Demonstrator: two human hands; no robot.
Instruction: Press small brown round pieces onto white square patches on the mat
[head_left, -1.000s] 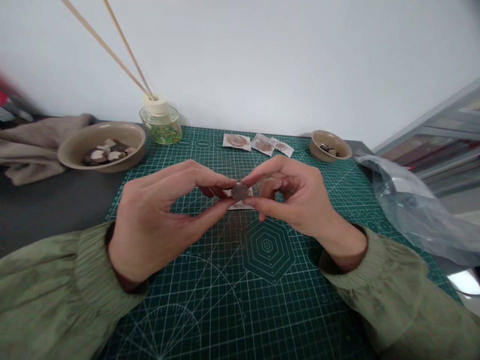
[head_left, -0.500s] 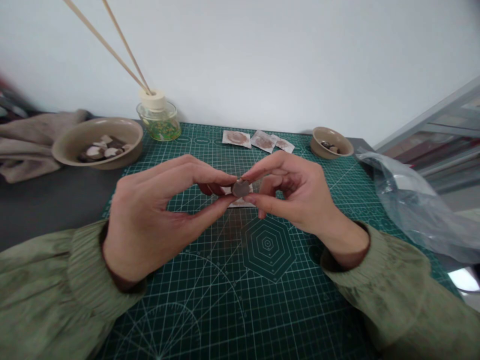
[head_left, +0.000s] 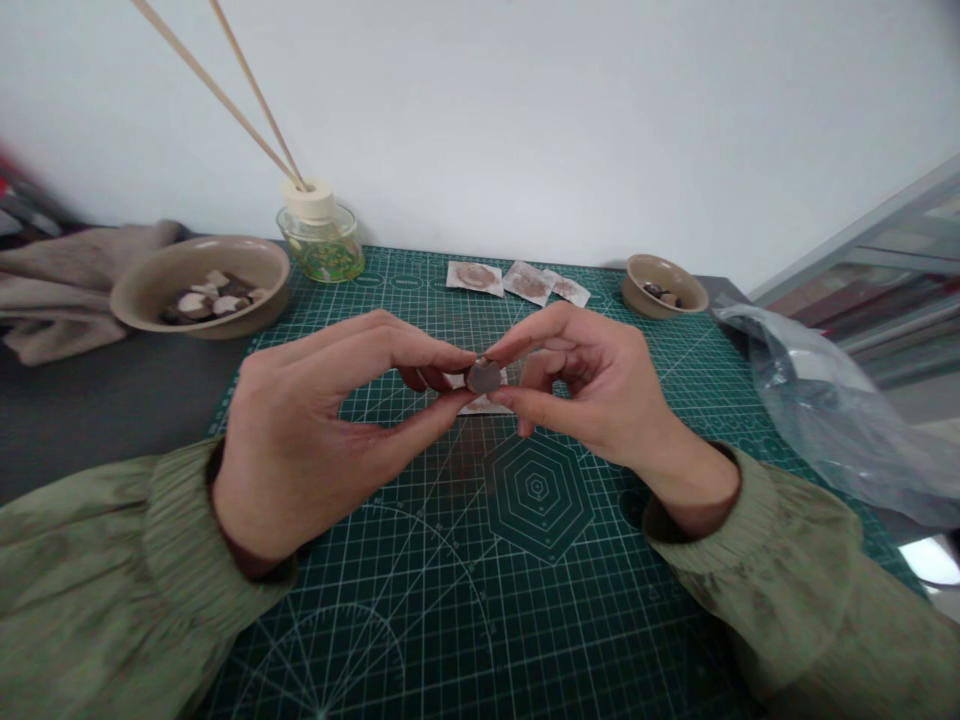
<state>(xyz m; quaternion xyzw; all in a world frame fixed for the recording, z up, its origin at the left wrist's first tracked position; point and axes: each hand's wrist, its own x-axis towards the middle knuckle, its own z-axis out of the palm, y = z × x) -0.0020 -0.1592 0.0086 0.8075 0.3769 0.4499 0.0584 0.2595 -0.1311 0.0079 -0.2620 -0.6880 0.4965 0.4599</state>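
Observation:
A small round greyish-brown disc (head_left: 484,376), like a coin, is raised above the green cutting mat (head_left: 420,600). My left hand (head_left: 337,420) pinches its left edge between thumb and forefinger. From the other side, my right hand (head_left: 585,385) grips the disc's right edge with thumb and forefinger, its other fingers curled. Behind and just below the disc lies a white paper packet (head_left: 480,405) with brown marks, mostly covered by the fingers and the disc. The exact kind of disc is too small to make out.
A large tan bowl (head_left: 135,300) with brown and white pieces stands left, beside a brown cloth (head_left: 67,285) and a reed diffuser (head_left: 321,235). Several stained packets (head_left: 475,280) lie along the wall. At right are a smaller bowl (head_left: 636,285) and a clear plastic bag (head_left: 817,400).
The view has shifted very slightly. Both hands keep the same pinch on the disc, with no other visible movement.

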